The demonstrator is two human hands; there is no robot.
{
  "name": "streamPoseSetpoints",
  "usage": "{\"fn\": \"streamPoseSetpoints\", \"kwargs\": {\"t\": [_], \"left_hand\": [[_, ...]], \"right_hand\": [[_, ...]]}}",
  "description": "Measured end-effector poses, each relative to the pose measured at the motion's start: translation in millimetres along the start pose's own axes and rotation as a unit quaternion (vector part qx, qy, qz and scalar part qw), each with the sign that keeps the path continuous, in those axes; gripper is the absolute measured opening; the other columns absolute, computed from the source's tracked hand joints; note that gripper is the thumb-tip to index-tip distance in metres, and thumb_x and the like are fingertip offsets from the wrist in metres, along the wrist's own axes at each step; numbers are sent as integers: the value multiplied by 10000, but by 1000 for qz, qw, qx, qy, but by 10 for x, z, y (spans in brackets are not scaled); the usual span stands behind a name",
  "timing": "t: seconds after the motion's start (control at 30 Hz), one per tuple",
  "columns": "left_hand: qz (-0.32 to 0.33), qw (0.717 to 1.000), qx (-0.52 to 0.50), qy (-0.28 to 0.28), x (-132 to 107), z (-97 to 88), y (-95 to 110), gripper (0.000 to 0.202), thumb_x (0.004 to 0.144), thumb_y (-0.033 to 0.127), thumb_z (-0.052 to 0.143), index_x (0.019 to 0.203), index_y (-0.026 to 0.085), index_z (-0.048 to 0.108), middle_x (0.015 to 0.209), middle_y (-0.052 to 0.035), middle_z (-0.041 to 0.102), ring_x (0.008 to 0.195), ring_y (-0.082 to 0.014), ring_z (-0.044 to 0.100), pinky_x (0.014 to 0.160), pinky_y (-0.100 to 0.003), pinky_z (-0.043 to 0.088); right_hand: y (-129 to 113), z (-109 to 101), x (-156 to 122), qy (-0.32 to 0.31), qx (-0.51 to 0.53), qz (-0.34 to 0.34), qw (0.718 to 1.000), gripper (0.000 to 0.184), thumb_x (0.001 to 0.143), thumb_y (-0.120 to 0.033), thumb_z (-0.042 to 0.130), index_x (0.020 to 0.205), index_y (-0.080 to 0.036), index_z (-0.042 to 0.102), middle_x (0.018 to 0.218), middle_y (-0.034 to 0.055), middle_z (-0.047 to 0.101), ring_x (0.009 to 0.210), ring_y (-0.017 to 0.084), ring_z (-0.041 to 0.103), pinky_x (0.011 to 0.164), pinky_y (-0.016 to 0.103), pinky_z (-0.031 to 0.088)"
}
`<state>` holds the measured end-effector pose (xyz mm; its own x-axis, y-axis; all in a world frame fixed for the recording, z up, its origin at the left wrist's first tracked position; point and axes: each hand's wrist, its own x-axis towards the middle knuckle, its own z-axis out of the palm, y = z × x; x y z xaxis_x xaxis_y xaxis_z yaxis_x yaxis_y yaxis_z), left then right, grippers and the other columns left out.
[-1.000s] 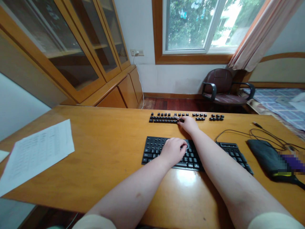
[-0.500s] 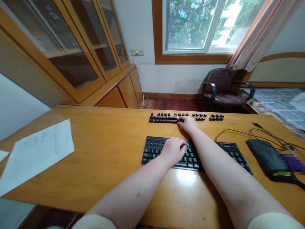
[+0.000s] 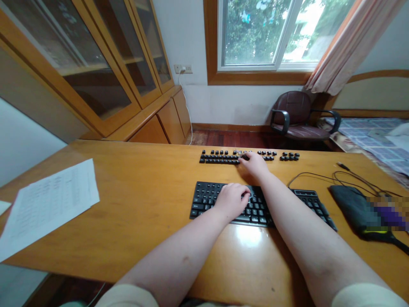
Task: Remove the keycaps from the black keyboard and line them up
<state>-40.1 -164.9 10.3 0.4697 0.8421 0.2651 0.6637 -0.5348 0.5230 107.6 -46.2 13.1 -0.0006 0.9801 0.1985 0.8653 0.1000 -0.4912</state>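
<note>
A black keyboard [image 3: 204, 199] lies on the wooden desk [image 3: 143, 204] in front of me. My left hand [image 3: 231, 200] rests on its middle, fingers curled down onto the keys. Beyond it, rows of loose black keycaps [image 3: 220, 157] are laid out near the desk's far edge. My right hand [image 3: 254, 164] reaches to those rows, its fingers pinched on a small metal tool I cannot make out clearly, touching the keycaps.
A printed paper sheet [image 3: 47, 204] lies at the desk's left. A dark pouch [image 3: 354, 207] and black cables [image 3: 319, 177] sit at the right. Behind the desk stand a brown armchair [image 3: 297, 117], glass-door cabinets [image 3: 105, 68] and a window [image 3: 265, 34].
My right hand has shifted slightly up along the keycap row. The left hand stays on the keyboard.
</note>
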Motion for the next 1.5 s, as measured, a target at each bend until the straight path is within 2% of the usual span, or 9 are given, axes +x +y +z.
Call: {"fn": "streamPoseSetpoints", "kwargs": {"t": [0.2,0.3,0.5,0.8,1.07,1.17,1.3,1.4,1.5], "left_hand": [[13,1000,4,-17,-7,-13,7,170,826,281,534,945,210,633,943,-22,666,896,-184,575,825,-324,427],[29,999,6,-32,-16,-19,15,224,820,330,555,996,211,627,984,-33,654,940,-200,558,851,-343,410],[44,998,30,-42,-21,-29,32,303,794,411,586,1022,212,615,978,-47,632,961,-225,524,848,-364,395],[45,995,72,-59,-12,-26,31,297,787,436,588,954,191,604,919,-56,615,913,-224,521,812,-359,397],[37,997,49,-56,-13,-29,36,301,782,413,602,1012,220,612,946,-48,624,939,-217,521,839,-356,390],[32,997,43,-56,-10,-27,27,311,779,411,606,1032,229,615,959,-45,629,950,-220,521,846,-362,386],[38,997,40,-50,-14,-19,22,269,784,408,601,990,239,638,981,-34,631,951,-214,521,844,-366,386],[48,996,53,-47,-23,-4,59,226,805,379,579,967,238,645,960,-33,633,948,-216,521,838,-369,392],[55,995,60,-51,-25,27,109,194,801,316,586,951,207,640,951,-42,638,935,-214,527,837,-358,407]], "right_hand": [[6,-476,-329,117,162,-53,978,302,844,-333,448,920,-168,689,911,75,630,907,200,568,826,316,419],[82,-581,-719,72,225,-54,970,270,775,-368,565,941,-201,698,897,61,636,872,199,582,812,338,442],[219,-414,-1301,48,376,64,923,280,597,-392,743,796,-200,697,818,55,702,765,202,644,771,363,506],[120,-251,-1274,-30,466,69,881,306,598,-415,743,767,-203,603,773,44,717,736,201,679,753,349,533],[198,-258,-1303,-60,414,58,907,297,663,-438,689,794,-222,531,732,22,692,687,189,662,663,317,527],[189,-318,-1312,-67,334,23,940,234,703,-424,649,781,-219,567,737,16,689,660,178,645,630,303,515],[180,-460,-1329,-78,143,-101,982,120,776,-337,592,793,-232,649,789,25,698,735,183,641,706,310,495],[186,-524,-1358,-88,63,-206,972,142,831,-304,534,856,-248,662,859,36,707,807,184,644,761,306,476],[191,-509,-1391,-79,3,-248,966,195,871,-318,473,887,-233,648,869,62,707,795,190,646,742,305,472]]}}
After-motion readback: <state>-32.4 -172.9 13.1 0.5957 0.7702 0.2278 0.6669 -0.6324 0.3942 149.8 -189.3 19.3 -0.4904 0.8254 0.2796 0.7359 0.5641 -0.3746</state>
